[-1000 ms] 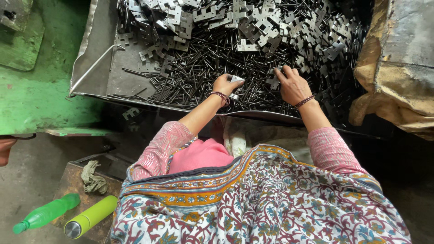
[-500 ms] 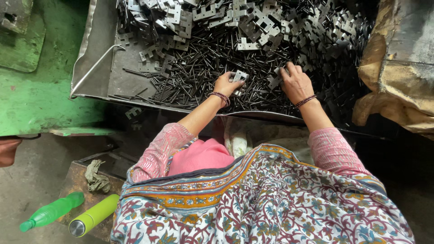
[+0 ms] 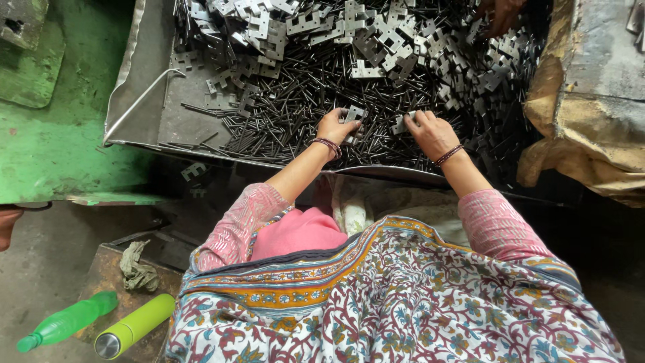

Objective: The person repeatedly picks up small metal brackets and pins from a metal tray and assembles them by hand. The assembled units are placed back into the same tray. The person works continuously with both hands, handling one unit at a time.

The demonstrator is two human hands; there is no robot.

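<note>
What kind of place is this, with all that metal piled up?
Probably a small metal-parts workshop. A sheet-metal tray holds heaps of stamped metal brackets and thin dark rods. The left hand holds a bracket; the right hand rests on the pile. A green machine surface stands beside.

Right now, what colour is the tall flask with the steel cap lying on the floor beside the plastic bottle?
Lime green flask; the head view shows it.

Grey metal brackets (image 3: 376, 47), black rods (image 3: 302, 101), green bottle (image 3: 64, 323), pink sleeves (image 3: 235, 225).
</note>
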